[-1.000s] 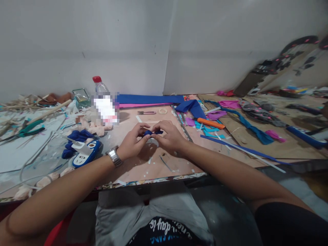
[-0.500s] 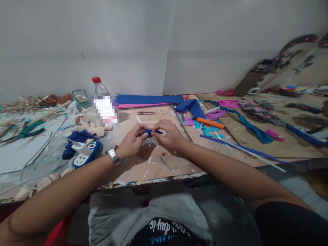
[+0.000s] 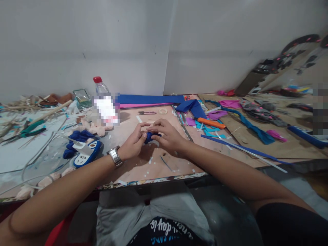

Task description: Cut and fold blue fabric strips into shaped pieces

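A small bunched piece of dark blue crepe paper (image 3: 148, 137) is pinched above the board in front of me. My left hand (image 3: 133, 141) has its thumb and forefinger closed on the left side of it. From the right, my right hand (image 3: 167, 136) grips the other side, thumb below and fingers curled over the top. The fingers partly cover the blue piece. Beyond the hands lie small thread snips (image 3: 147, 112) and a roll of tape (image 3: 163, 111).
At left sit a blue-and-white power strip (image 3: 81, 159), bunched blue pieces (image 3: 79, 135) and green-handled pliers (image 3: 33, 128). A red-capped bottle (image 3: 98, 85) stands at the back. On the right lie an orange cutter (image 3: 211, 123), blue strips (image 3: 193, 108) and paper scraps.
Both hands still hold the blue piece. It looks rounder and sits slightly lower, and the fingers of both hands have lifted and curled over its top.
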A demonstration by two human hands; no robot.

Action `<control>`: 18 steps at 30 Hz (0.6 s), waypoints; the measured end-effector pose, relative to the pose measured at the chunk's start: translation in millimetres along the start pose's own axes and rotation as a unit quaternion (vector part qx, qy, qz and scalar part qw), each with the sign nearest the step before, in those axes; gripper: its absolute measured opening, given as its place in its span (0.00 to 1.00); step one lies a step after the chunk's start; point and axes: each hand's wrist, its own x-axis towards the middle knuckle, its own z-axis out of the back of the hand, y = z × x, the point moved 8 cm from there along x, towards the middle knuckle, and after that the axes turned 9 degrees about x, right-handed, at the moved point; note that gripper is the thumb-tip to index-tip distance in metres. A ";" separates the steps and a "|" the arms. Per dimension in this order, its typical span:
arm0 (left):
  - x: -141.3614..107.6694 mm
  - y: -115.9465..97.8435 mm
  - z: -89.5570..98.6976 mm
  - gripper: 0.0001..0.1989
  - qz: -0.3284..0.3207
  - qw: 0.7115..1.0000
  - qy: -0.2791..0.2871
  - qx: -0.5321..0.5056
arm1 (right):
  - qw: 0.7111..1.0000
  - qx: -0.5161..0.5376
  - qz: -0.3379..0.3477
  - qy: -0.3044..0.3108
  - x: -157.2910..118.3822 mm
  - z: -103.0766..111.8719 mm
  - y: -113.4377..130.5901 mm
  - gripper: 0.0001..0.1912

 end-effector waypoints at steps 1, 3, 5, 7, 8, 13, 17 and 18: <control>-0.2 0.5 -0.6 0.27 0.002 1.000 0.002 0.006 | 1.000 -0.001 0.002 0.011 0.0 -2.2 0.6 0.13; -0.3 -1.1 -1.7 0.28 0.000 1.000 0.006 0.007 | 1.000 0.006 0.011 0.024 0.3 -4.9 2.1 0.11; 0.0 -2.5 -1.1 0.29 0.005 1.000 0.000 0.011 | 0.999 0.013 0.021 0.022 0.6 -4.7 2.9 0.11; 0.6 -2.5 0.8 0.28 0.015 0.999 -0.012 0.025 | 1.000 0.012 0.021 0.015 0.9 -3.3 1.3 0.09; 0.9 -2.4 1.9 0.28 0.018 0.999 -0.017 0.034 | 1.000 0.010 0.016 0.011 1.0 -2.5 -0.2 0.09; 3.1 -0.8 5.5 0.27 0.011 0.997 -0.028 0.067 | 1.000 0.016 0.003 -0.015 1.9 2.9 -2.2 0.08; 4.5 -3.9 9.5 0.21 -0.016 0.994 -0.047 0.096 | 0.999 0.019 -0.016 -0.044 2.2 8.4 -3.8 0.12; 4.7 -4.6 11.2 0.18 -0.020 0.993 -0.057 0.104 | 0.998 0.018 -0.022 -0.053 1.8 10.0 -5.0 0.13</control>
